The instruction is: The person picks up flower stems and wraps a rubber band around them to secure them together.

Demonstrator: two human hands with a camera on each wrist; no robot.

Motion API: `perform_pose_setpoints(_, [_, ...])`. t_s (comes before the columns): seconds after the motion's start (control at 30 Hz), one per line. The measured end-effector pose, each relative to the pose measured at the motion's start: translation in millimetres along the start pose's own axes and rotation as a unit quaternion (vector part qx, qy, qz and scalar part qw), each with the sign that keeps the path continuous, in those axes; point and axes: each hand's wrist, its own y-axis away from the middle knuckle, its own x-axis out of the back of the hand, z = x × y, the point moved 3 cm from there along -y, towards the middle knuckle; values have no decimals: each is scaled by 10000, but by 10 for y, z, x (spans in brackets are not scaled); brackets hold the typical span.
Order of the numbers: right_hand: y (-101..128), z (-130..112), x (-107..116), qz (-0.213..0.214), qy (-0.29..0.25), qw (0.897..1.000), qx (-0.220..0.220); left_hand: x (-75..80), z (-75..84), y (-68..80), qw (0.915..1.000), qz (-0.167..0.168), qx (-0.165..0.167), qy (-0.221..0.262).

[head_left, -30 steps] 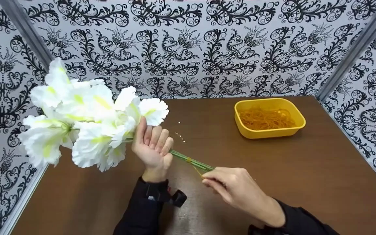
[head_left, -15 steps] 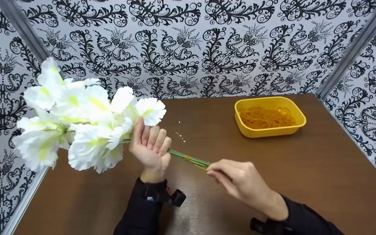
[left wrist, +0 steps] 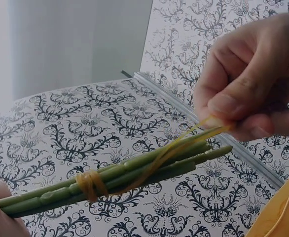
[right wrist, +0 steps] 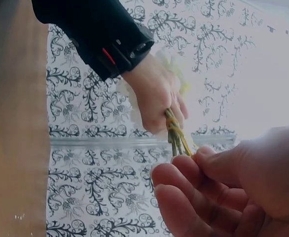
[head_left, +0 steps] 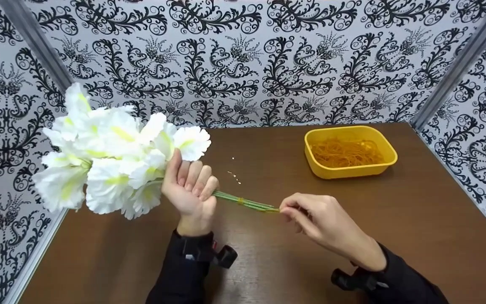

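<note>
In the head view a bunch of white artificial flowers [head_left: 116, 160] with yellow-green streaks lies tilted to the left. My left hand [head_left: 190, 192] grips its green stems [left wrist: 134, 163] just below the blooms. An amber rubber band [left wrist: 89, 185] is wound round the stems, partway between that hand and the cut ends. Thumb and fingertips of my right hand [head_left: 325, 217] pinch a loop of this band, stretched out past the stem ends. In the right wrist view the blooms are largely hidden behind the left hand.
A yellow plastic container [head_left: 352, 172] holding many amber rubber bands stands at the back right of the brown table [head_left: 416, 211]. Small white bits [head_left: 234, 175] lie behind the stems. Patterned panels [head_left: 226, 63] enclose the back and sides.
The right hand has moved right and slightly up, drawing the band's loop from beside the stems to beyond their ends. The left hand has shifted slightly left, still gripping the stems.
</note>
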Motion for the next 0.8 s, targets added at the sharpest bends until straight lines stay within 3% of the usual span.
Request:
perform_pose_setpoints(0.33, [-24,49,11,-232,-98,9997,36,30,-39,-4,9961,220,729,446])
perform_pose_setpoints(0.63, [-23,65,8,-531,-231,9959,689,61,-115,-17,9915,203,1141,589])
perform_pose_setpoints(0.8, [-20,65,33,-673,-303,9947,717,90,-142,-27,9861,190,1440,803])
